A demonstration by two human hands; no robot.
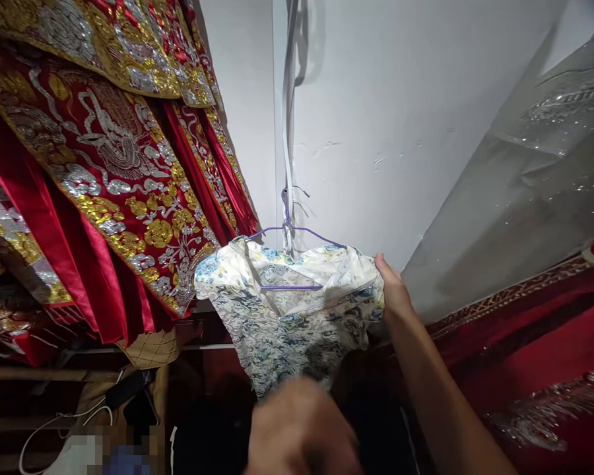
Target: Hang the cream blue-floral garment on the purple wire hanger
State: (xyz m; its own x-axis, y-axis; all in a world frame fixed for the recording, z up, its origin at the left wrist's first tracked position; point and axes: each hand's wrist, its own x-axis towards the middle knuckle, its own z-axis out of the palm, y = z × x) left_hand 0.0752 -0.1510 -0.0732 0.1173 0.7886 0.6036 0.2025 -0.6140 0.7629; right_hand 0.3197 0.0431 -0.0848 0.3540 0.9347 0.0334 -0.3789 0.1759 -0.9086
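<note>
A white floral top [297,336] with blue, yellow and dark print hangs on a thin purple wire hanger [321,235]. The hanger's hook meets a white strap [286,132] that runs down the wall. My right hand [395,290] grips the top's right shoulder edge, its fingers partly hidden by the cloth. Low in the foreground, my left hand [301,429] is smeared by motion in front of the top's lower part. Its fingers cannot be made out, nor whether it touches the fabric.
Red costumes with gold and silver sequin embroidery [129,158] hang at left. Clear plastic sheeting [534,165] covers the right side above a red fringed cloth [559,363]. A phone [141,415] and a white cable [44,425] lie at lower left.
</note>
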